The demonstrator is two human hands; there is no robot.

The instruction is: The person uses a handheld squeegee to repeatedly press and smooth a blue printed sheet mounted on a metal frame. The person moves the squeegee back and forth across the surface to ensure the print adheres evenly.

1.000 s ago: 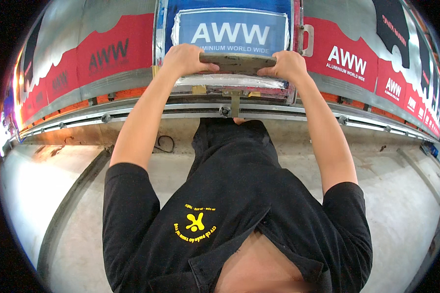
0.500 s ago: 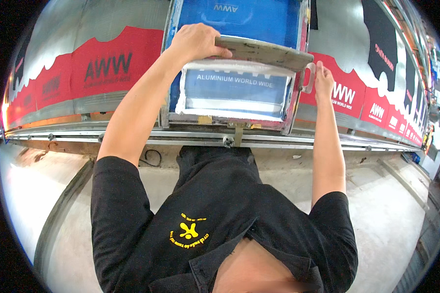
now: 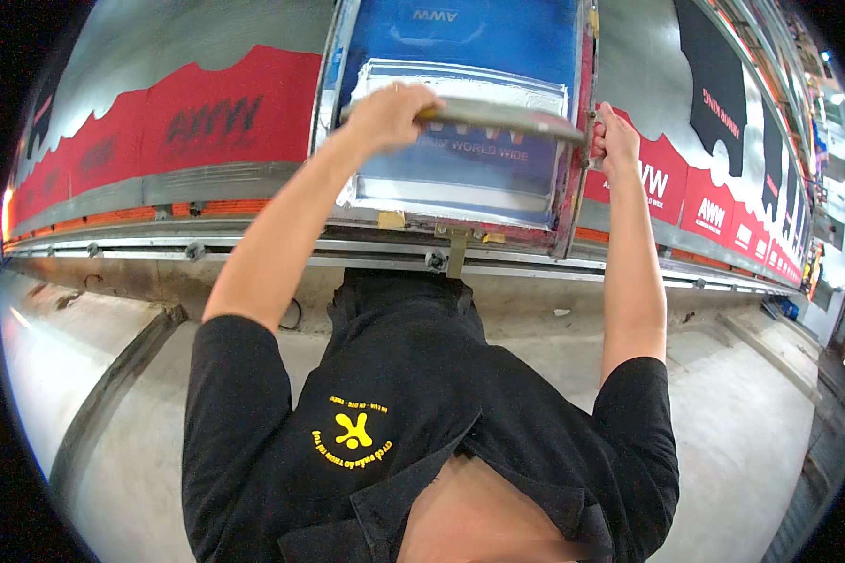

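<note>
My left hand (image 3: 394, 117) is wrapped round the left end of a long, narrow squeegee (image 3: 507, 116), blurred a little by motion. The squeegee lies crosswise over a printing screen (image 3: 526, 42) with blue mesh, above its paler, see-through window (image 3: 441, 174). White ink (image 3: 460, 77) lines the window's far side, beyond the squeegee, and more runs along the near edge. At the frame's right side my right hand (image 3: 617, 143) is closed round the side handle (image 3: 592, 141), which its fingers largely cover.
Grey and red printed fabric panels (image 3: 225, 117) lie along the long table to both sides of the screen. A black printed piece (image 3: 709, 84) is on the right. A metal rail (image 3: 347, 255) runs along the table's near edge, close to my body. Pale floor (image 3: 723, 422) shows below.
The squeegee has tipped to show a thinner edge, and the white ink at the window's far side has come into view. My right hand has closed round the frame's handle.
</note>
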